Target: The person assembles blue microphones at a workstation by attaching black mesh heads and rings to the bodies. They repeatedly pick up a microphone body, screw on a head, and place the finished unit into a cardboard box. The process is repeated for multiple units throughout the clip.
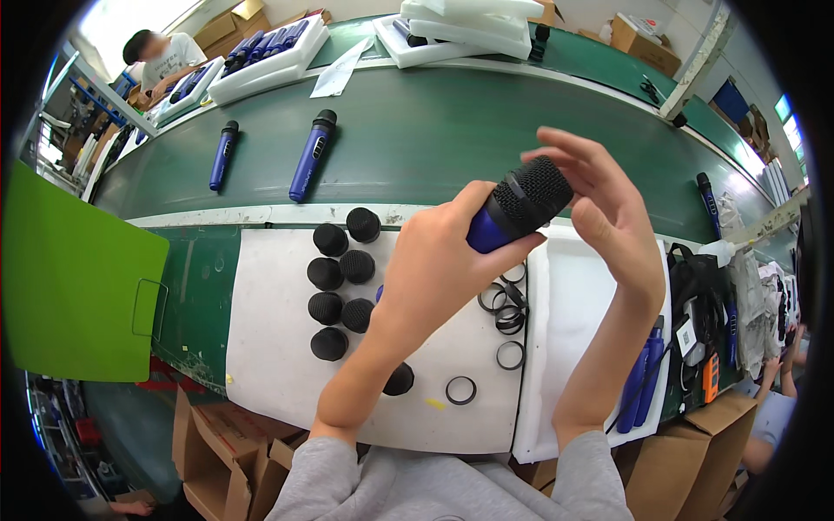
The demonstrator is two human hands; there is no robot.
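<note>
My left hand (434,265) is wrapped round the blue body of a microphone (530,195), whose black mesh head tilts up to the right. A dark band circles the base of the mesh. Beside that head, my right hand (612,208) is open, its fingers apart and curved; whether a fingertip touches the mesh I cannot tell. Under my arms lies a white board (269,365). Several black mesh microphone heads (326,308) sit on its middle, partly behind my left forearm. Loose black rings (510,319) lie to their right, and a single ring (460,390) is nearer me.
Two blue microphones (314,156) lie on the green conveyor belt (417,130) ahead. White foam trays (269,65) with microphones stand beyond it. A foam tray (556,347) with blue microphone bodies is at my right. A green panel (78,278) rises at left. Cardboard boxes stand below; co-workers are nearby.
</note>
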